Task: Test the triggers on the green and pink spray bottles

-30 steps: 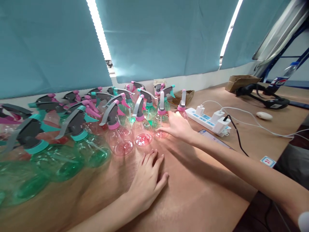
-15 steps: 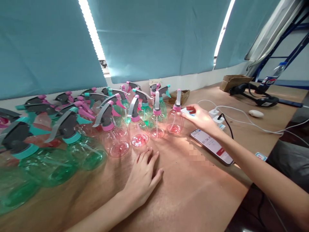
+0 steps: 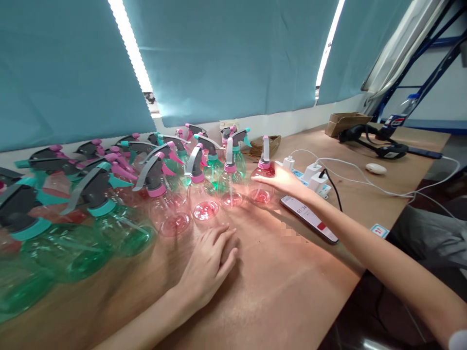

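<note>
At the right end of the front row, a clear pink spray bottle (image 3: 261, 195) stands upright on the table. My right hand (image 3: 279, 179) is closed around its upper body just under the pink collar, thumb on the near side and the other fingers mostly hidden behind. My left hand (image 3: 211, 257) lies on the tabletop with nothing in it, its fingers loosely stretched. Just beyond its fingertips is another pink spray bottle (image 3: 203, 199). Pink and green bottles with grey trigger heads crowd the left, including a large green spray bottle (image 3: 122, 228).
Right of the bottles lie a phone (image 3: 310, 218), a power strip with white chargers (image 3: 316, 181) and trailing cables, and a white mouse (image 3: 375, 168). Farther back are a black headset (image 3: 375, 141), a cardboard box (image 3: 346, 124) and a cola bottle (image 3: 396, 119). Someone's grey-clothed leg (image 3: 430, 233) shows at the right.
My right hand has moved from beside the rightmost pink bottle to around its upper body. My left hand stays on the table. The view has shifted slightly.
</note>
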`<state>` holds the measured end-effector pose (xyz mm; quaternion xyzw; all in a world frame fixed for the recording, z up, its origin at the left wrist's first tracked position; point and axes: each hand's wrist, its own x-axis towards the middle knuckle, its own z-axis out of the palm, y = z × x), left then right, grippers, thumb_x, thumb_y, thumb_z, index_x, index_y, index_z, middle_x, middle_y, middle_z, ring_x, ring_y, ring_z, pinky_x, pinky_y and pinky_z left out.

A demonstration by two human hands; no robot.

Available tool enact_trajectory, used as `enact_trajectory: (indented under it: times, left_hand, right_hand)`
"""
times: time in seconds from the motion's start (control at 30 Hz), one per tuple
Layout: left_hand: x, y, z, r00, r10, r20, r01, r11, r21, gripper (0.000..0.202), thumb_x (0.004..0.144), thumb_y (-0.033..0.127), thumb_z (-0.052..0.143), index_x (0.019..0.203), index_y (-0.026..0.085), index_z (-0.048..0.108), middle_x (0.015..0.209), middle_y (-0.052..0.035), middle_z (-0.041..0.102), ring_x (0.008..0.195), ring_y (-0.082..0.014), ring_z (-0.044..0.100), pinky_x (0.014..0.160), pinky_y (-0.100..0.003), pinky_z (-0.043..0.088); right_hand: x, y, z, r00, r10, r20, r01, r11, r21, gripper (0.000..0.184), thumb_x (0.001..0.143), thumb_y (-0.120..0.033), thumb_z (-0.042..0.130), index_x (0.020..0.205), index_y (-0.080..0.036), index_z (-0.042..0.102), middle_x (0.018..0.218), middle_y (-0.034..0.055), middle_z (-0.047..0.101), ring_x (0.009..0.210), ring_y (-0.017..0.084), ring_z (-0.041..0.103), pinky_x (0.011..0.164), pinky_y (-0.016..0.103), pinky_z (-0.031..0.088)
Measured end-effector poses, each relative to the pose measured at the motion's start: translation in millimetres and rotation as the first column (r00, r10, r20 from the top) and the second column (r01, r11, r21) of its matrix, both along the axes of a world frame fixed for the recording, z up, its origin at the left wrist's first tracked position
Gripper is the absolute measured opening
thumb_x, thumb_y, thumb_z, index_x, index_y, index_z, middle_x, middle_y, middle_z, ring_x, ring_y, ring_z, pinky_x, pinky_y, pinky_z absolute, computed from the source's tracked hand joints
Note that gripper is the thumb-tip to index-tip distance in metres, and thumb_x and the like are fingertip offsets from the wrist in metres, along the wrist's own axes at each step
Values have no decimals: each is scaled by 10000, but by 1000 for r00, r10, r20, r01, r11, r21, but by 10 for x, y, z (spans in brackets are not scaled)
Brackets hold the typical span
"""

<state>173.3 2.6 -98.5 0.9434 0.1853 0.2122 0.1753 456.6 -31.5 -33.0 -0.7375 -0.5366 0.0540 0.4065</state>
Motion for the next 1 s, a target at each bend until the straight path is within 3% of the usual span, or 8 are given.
enact_trajectory:
  times: [0.2,0.33,0.5,0.7,0.83,1.0]
  left_hand:
    - [-22,-37,121,996,-9,89,24,985,-169,243,971,322,443,1172,240,552,1225,-86,612,1136,-263,587,965,-466,492]
    - [-39,-65,288,990,66,121,-33,965,-260,268,953,365,487,1186,245,545,1220,-76,628,1142,-275,593,967,-484,480]
    - [-79,-141,533,978,137,159,-70,926,-371,435,883,434,589,1258,237,491,1326,-96,572,1221,-305,544,1017,-530,433]
    - [-219,-276,796,967,112,227,-10,912,-411,577,817,371,666,1328,233,435,1379,-100,526,1253,-295,516,1053,-490,412]
    - [-393,-318,911,955,146,259,-14,892,-452,639,803,373,682,1356,220,401,1204,-96,613,1051,-277,626,894,-430,512]
    - [-713,-331,969,926,267,268,-116,875,-471,504,819,331,654,1270,206,465,921,-31,615,817,-207,625,730,-344,527]
  right_hand:
    - [-280,-295,-6,999,-17,41,17,1000,3,296,803,-473,652,928,-212,588,923,76,691,847,284,651,738,404,487]
    - [-627,-550,-50,999,-29,43,29,1000,12,339,799,-482,658,983,-216,559,936,82,686,832,281,652,725,400,487]
    - [-1104,-772,-107,990,99,-96,-97,995,27,414,786,-444,677,1098,-216,529,1036,95,675,886,272,664,743,397,509]
    - [-1580,-777,-204,942,288,-172,-280,957,70,540,745,-319,676,1206,-210,415,1152,104,634,1008,272,644,792,421,543]
    - [-1880,-735,-219,900,423,-106,-410,903,124,454,786,-308,658,1173,-250,428,1128,54,634,975,246,646,794,411,557]
    - [-2249,-701,-229,859,512,11,-511,855,92,560,840,-488,642,1291,-258,402,1240,81,584,1100,290,591,886,472,527]
